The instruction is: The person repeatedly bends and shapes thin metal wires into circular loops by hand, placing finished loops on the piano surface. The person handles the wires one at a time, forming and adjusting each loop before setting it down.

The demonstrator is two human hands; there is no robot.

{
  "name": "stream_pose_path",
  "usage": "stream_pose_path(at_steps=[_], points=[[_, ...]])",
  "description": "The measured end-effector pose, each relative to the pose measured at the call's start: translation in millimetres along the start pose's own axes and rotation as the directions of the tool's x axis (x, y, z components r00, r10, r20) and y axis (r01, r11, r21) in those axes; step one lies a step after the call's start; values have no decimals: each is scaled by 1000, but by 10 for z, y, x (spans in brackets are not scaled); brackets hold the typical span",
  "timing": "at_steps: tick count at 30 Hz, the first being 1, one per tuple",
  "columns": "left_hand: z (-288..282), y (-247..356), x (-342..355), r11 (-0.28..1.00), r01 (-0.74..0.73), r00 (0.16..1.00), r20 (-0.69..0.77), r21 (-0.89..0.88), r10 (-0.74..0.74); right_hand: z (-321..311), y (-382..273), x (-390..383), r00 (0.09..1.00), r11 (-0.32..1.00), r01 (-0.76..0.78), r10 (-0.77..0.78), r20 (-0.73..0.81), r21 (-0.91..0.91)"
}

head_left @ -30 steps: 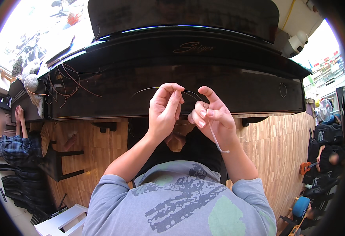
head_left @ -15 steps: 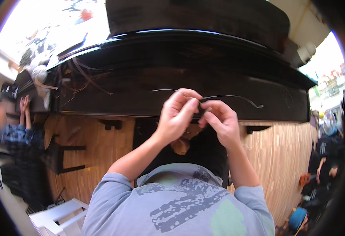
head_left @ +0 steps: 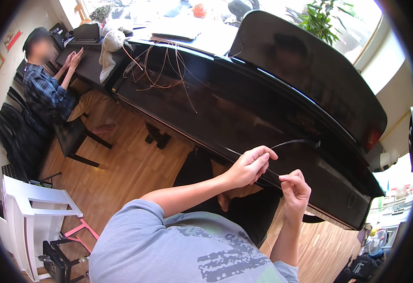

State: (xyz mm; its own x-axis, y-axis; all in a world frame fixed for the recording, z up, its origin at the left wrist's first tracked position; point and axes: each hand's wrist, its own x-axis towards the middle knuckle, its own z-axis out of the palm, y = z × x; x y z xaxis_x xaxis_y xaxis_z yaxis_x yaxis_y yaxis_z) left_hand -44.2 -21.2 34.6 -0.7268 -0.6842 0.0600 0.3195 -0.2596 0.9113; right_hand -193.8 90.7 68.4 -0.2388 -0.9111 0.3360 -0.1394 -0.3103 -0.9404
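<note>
A thin, dark, springy wire [head_left: 289,142] runs through my hands above the front part of a long black glossy surface [head_left: 244,123]. My left hand [head_left: 251,166] is closed on it, with one short piece showing past the hand's left side and a curved length arching off to the right. To the right and slightly nearer, my right hand [head_left: 295,191] pinches the wire between thumb and forefinger. A short stretch spans the gap between both hands. How the wire runs inside my left fingers is hidden.
Loose copper-coloured wires [head_left: 161,70] lie at the surface's left end, near a grey plush toy [head_left: 114,41]. A raised black panel [head_left: 310,80] stands behind. At the left a person in a plaid shirt [head_left: 51,89] sits on a dark bench, hands together. White furniture [head_left: 34,207] stands lower left.
My view has swung, so the black surface now slants down to the right. My hands have drawn apart, the right one now nearer to me, and wire spans the gap between them.
</note>
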Motion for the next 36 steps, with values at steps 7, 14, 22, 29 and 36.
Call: stream_pose_path(at_steps=[7, 14, 22, 29, 36], points=[[-111, 2, -41, 989, 148, 988, 32, 9, -148, 91, -29, 84, 980, 952, 172, -140, 143, -252], [-199, -152, -65, 968, 31, 999, -32, -250, -41, 14, -47, -46, 995, 998, 51, -54, 81, 38], [-411, 44, -115, 966, -243, 969, -57, -84, 239, -244, -89, 121, 991, 991, -133, 133, -22, -6], [-538, 251, -254, 907, -394, 919, 74, 146, 387, -318, -119, 539, 993, 994, -111, 112, -25, 13], [-432, 435, -355, 939, -34, 962, 243, -343, 124, -89, -399, 800, 993, 981, -115, 119, 19, -153]])
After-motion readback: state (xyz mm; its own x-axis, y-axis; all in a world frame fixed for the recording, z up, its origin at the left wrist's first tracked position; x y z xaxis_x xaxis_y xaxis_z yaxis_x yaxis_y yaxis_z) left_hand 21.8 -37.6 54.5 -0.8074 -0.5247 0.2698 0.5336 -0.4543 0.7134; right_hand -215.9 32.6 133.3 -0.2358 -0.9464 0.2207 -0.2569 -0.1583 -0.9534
